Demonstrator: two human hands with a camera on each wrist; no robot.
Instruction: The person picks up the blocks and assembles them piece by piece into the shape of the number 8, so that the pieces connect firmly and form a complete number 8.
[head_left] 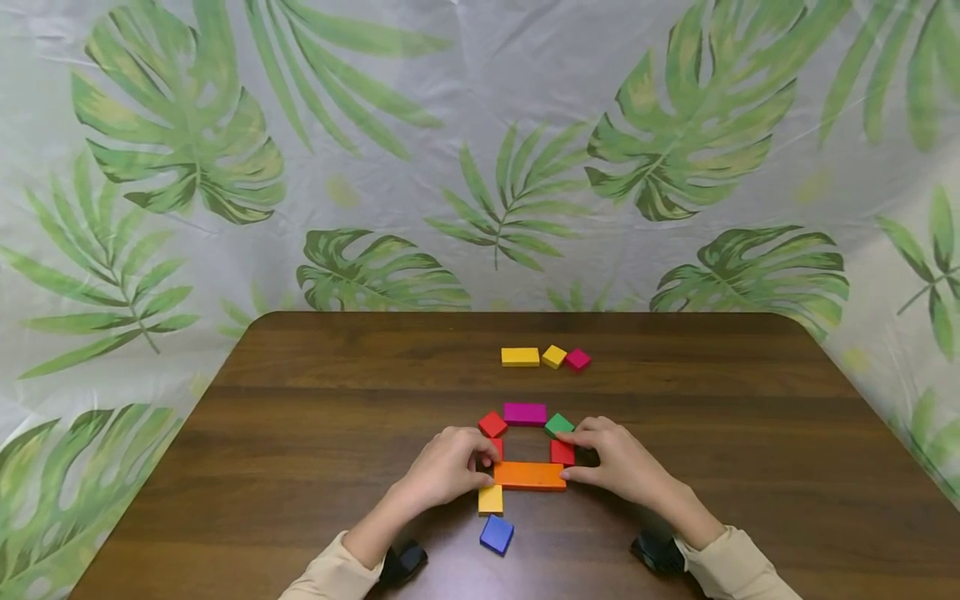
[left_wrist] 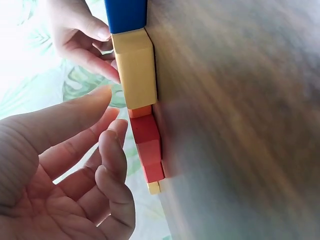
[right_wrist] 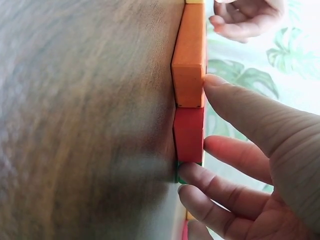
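Note:
A long orange block (head_left: 529,476) lies flat on the table between both hands. My left hand (head_left: 452,465) is at its left end, thumb near a yellow block (left_wrist: 134,70) and fingers beside a partly hidden red block (left_wrist: 147,140). In the left wrist view those fingers are loosely bent around nothing. My right hand (head_left: 622,462) has its thumb at the orange block's right end. Its other fingertips are right at a second red block (right_wrist: 190,135) and a green block (head_left: 557,424). A purple block (head_left: 525,414) and a turned red block (head_left: 492,424) continue the ring behind.
Just in front of the yellow block lies a blue block (head_left: 497,535), slightly turned. Farther back are a long yellow block (head_left: 520,357), a small yellow block (head_left: 554,357) and a pink block (head_left: 577,360) in a row. A leaf-patterned cloth (head_left: 390,183) hangs behind the wooden table (head_left: 300,400).

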